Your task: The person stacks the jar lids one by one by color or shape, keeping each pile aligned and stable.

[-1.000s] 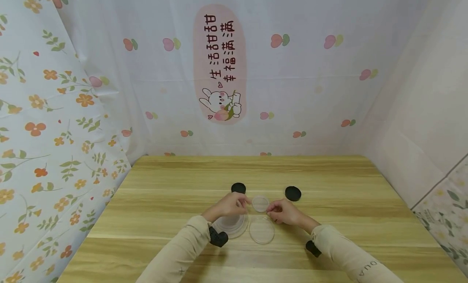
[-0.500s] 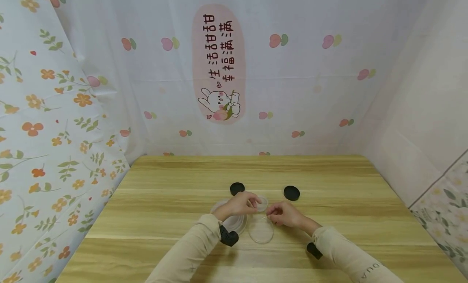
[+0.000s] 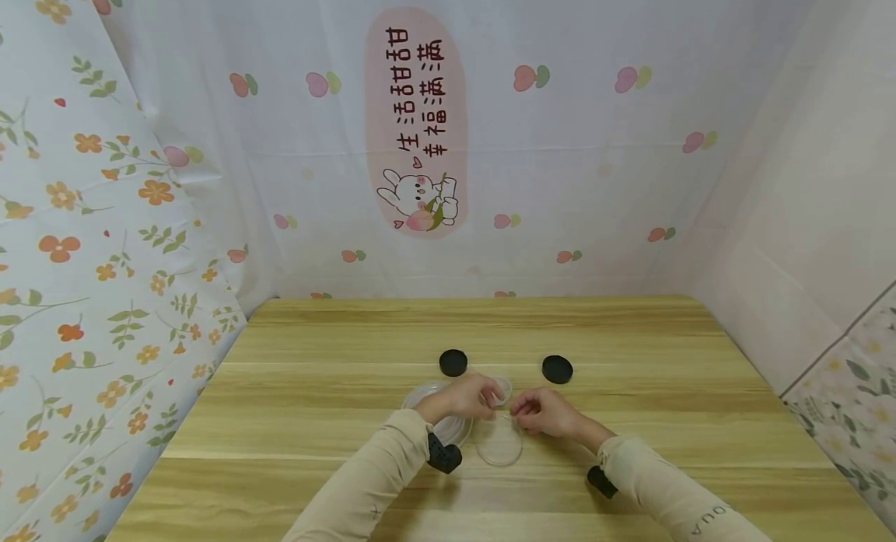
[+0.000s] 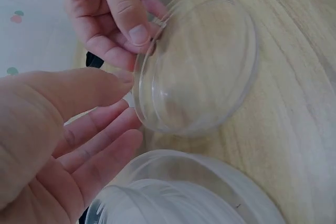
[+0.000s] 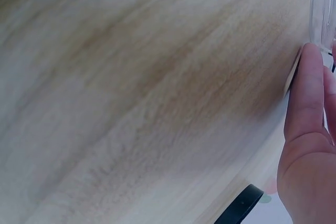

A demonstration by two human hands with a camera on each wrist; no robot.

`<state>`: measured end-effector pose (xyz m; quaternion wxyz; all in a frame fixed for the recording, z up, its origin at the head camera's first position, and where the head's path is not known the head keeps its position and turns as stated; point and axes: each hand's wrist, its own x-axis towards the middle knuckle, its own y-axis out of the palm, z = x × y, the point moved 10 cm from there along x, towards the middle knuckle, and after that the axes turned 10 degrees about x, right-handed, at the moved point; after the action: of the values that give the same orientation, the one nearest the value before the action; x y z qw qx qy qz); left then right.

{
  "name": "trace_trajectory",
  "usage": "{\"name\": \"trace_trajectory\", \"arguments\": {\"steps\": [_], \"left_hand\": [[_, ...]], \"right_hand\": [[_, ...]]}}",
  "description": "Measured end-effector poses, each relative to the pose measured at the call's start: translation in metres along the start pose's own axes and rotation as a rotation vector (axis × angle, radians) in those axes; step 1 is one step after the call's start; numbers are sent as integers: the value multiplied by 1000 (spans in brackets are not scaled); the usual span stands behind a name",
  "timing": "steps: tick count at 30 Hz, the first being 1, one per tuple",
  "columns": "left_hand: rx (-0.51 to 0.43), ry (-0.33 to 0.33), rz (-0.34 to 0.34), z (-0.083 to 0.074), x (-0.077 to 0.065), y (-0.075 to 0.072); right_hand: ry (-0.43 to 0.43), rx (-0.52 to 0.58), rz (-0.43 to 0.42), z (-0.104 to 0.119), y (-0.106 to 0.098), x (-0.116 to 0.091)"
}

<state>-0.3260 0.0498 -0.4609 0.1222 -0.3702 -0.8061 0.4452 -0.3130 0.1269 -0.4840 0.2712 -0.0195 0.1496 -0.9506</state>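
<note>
My right hand [image 3: 546, 412] pinches the far rim of a shallow clear round dish [image 3: 501, 449] between thumb and fingertips. In the left wrist view this dish [image 4: 210, 72] shows a thin, doubled rim. My left hand [image 3: 472, 396] reaches to the same edge, its thumb tip right at the rim and its other fingers extended with a gap below the thumb. Under the left wrist lies a stack of nested clear round pieces [image 3: 424, 390], partly covered by the hand. A smaller clear disc [image 3: 502, 389] lies just beyond the left fingertips.
Two black round lids lie farther back on the wooden table [image 3: 336, 417]: a left one [image 3: 453, 362] and a right one [image 3: 558, 369]. A patterned cloth [image 3: 588, 176] hangs behind the table, and a floral one [image 3: 112, 309] hangs at the left.
My left hand has moved right, from over the clear stack to near the right fingertips, uncovering part of the stack. The right hand stays almost still at the dish's rim.
</note>
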Motion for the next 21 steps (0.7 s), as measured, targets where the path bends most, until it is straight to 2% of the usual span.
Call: {"name": "trace_trajectory", "arguments": {"steps": [11,15,17,21], "left_hand": [[-27,39,-12,-10,-4,3],[5,32,-22,-9,-2,3],[24,29,-26,-8,-1,5],[43,6,-26,-5,0,7]], "right_hand": [[-2,0,-33,-2,-3,0],[-8,-12,-50,-1,-6,-1],[-11,-28,-58,10,-6,-4],[-13,-58,-68,10,-12,-4]]}}
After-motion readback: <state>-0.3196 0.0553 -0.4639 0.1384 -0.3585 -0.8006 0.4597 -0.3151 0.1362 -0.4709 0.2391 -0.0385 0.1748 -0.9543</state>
